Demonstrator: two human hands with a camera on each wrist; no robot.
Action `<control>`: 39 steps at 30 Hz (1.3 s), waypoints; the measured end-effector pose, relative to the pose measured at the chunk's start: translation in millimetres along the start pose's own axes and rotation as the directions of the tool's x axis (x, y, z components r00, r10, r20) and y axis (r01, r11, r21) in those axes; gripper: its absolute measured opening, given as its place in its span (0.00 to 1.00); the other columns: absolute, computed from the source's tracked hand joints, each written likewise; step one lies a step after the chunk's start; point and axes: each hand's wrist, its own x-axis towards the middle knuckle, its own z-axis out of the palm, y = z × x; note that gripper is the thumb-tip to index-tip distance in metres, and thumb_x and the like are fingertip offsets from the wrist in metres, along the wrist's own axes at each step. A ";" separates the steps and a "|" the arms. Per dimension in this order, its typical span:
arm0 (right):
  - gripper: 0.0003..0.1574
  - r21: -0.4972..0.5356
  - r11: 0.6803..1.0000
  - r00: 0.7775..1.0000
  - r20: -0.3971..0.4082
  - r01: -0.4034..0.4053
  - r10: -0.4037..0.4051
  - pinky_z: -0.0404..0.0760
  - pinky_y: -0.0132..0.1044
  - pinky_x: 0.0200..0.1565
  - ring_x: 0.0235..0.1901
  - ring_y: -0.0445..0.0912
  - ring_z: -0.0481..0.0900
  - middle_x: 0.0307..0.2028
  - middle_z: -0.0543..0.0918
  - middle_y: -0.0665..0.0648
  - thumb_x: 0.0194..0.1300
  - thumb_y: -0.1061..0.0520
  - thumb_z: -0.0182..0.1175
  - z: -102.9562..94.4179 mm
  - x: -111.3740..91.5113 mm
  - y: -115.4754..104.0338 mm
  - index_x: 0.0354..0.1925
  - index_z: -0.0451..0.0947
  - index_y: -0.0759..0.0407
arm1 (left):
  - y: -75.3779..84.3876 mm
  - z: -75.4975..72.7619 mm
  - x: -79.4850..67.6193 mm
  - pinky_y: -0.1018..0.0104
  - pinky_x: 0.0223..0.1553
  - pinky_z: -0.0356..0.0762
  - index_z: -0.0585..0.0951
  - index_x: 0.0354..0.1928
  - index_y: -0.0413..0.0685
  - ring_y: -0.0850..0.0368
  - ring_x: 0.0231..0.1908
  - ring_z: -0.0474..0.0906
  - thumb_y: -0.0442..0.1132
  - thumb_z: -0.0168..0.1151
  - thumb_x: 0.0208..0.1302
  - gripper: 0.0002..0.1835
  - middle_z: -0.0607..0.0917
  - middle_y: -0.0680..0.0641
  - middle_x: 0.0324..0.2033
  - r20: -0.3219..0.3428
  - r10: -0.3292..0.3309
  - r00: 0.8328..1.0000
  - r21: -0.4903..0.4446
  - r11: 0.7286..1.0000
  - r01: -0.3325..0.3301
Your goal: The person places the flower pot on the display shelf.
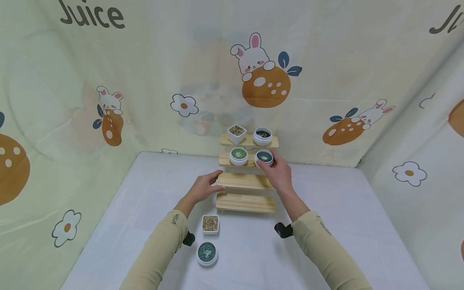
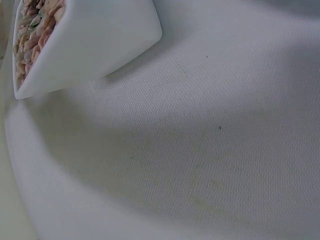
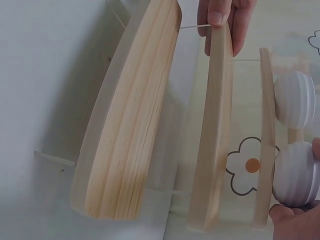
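My right hand (image 1: 281, 174) grips a round white pot with a dark green top (image 1: 264, 156) at the right end of the second-highest board of a stepped wooden shelf (image 1: 246, 202). In the right wrist view, the base of this white pot (image 3: 296, 175) meets the board's surface, with fingers around its side. My left hand (image 1: 204, 187) pinches the left end of a lower board (image 3: 214, 125), thumb in front and fingers behind. Beside the held pot sits a round white pot with a lighter green top (image 1: 239, 156).
The top board bears a square white pot of pebbles (image 1: 237, 133) and a round dark-filled pot (image 1: 262, 136). On the white table, a square gravel pot (image 1: 210, 224) and a round green-topped pot (image 1: 207, 253) stand near the left forearm. A printed curtain (image 1: 203, 60) hangs behind.
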 end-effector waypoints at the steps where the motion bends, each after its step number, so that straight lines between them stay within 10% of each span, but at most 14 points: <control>1: 0.42 -0.002 1.000 1.000 -0.004 0.004 -0.004 0.75 0.48 0.57 0.51 0.53 0.77 0.53 0.81 0.65 0.60 0.47 0.69 -0.4 -0.2 -0.1 0.67 0.68 0.62 | 0.3 0.0 0.1 0.64 0.64 0.71 0.66 0.71 0.40 0.46 0.64 0.71 0.47 0.71 0.59 0.41 0.67 0.42 0.69 -0.001 0.001 1.000 0.002 1.000 -0.001; 14: 0.52 0.068 0.997 0.999 0.044 -0.025 0.022 0.67 0.39 0.69 0.68 0.55 0.64 0.72 0.60 0.62 0.64 0.45 0.66 -17.2 -13.4 5.6 0.75 0.54 0.61 | 2.8 -0.3 3.7 0.65 0.63 0.72 0.67 0.71 0.41 0.47 0.64 0.71 0.45 0.72 0.59 0.40 0.69 0.41 0.68 -0.012 0.013 1.000 0.000 1.000 -0.013; 28: 0.46 0.035 0.967 0.967 0.032 0.252 -0.253 0.70 0.42 0.66 0.68 0.56 0.66 0.71 0.63 0.62 0.65 0.52 0.66 -29.9 -47.2 4.3 0.73 0.58 0.66 | 2.8 -2.8 2.8 0.63 0.63 0.72 0.66 0.71 0.39 0.45 0.63 0.71 0.45 0.71 0.59 0.40 0.69 0.39 0.67 -0.009 0.021 1.000 0.006 1.000 -0.021; 39: 0.44 0.168 0.948 0.942 0.156 0.272 -0.298 0.68 0.39 0.66 0.69 0.53 0.64 0.70 0.64 0.60 0.64 0.52 0.67 -7.5 -83.7 4.9 0.72 0.61 0.64 | 0.0 0.9 0.3 0.65 0.63 0.72 0.67 0.71 0.40 0.46 0.63 0.72 0.46 0.71 0.60 0.40 0.69 0.41 0.68 -0.010 0.011 1.000 0.006 1.000 -0.011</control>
